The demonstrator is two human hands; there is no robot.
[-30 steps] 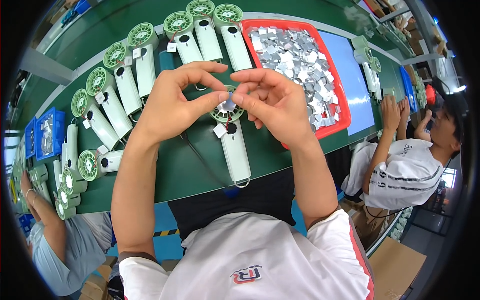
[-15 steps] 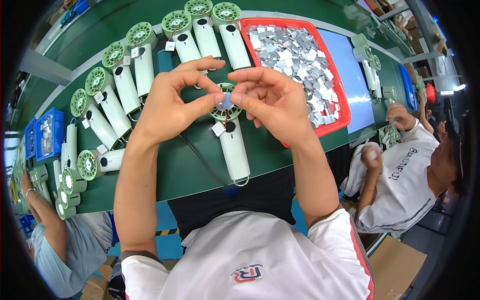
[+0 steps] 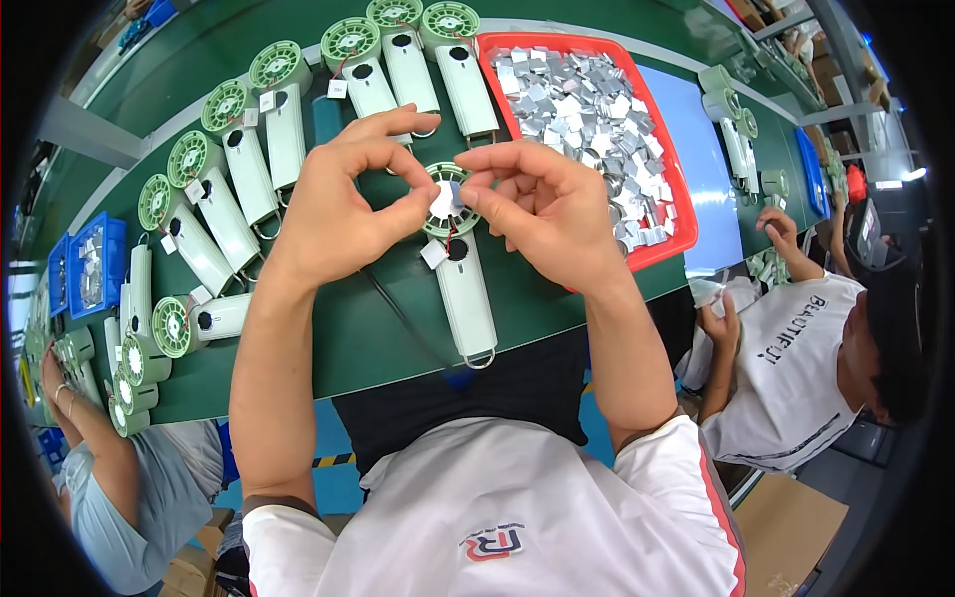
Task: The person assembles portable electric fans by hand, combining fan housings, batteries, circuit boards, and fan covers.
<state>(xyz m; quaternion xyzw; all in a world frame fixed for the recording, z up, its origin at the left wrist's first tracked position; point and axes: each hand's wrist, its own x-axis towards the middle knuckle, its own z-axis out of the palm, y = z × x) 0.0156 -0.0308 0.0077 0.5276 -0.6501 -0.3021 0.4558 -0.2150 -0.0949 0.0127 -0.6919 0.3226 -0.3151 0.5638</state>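
- Between your fingertips, above the desk (image 3: 542, 328): one small pale piece (image 3: 444, 200), white with a greyish-blue side; whether it touches what lies below cannot be told.
- Your left hand (image 3: 363, 199): thumb and forefinger pinched together at the left edge of the piece, other fingers held out.
- Your right hand (image 3: 542, 206): thumb and forefinger pinching at its right edge, other fingers curled.
- Beneath your hands: one hand fan (image 3: 466, 298), pale green, lying on the desk; round slotted head under your fingertips, handle toward you, metal loop at its near end.
- Beside the fan's neck: one white connector (image 3: 435, 254), on red wiring.
- Left of that fan: one black cable (image 3: 396, 310), loose on the desk.
- Beyond and to your left: an arc of similar fans (image 3: 207, 244), heads mostly pointing away, several with white connectors.
- Beyond your right hand: one red tray (image 3: 686, 231), heaped with small silver pieces (image 3: 577, 109).
- Far left: one blue bin (image 3: 121, 261), holding small pale pieces.
- At your right: one co-worker (image 3: 786, 368), white shirt, hands raised near the desk.
- At your left: another person (image 3: 129, 502), light-blue top.
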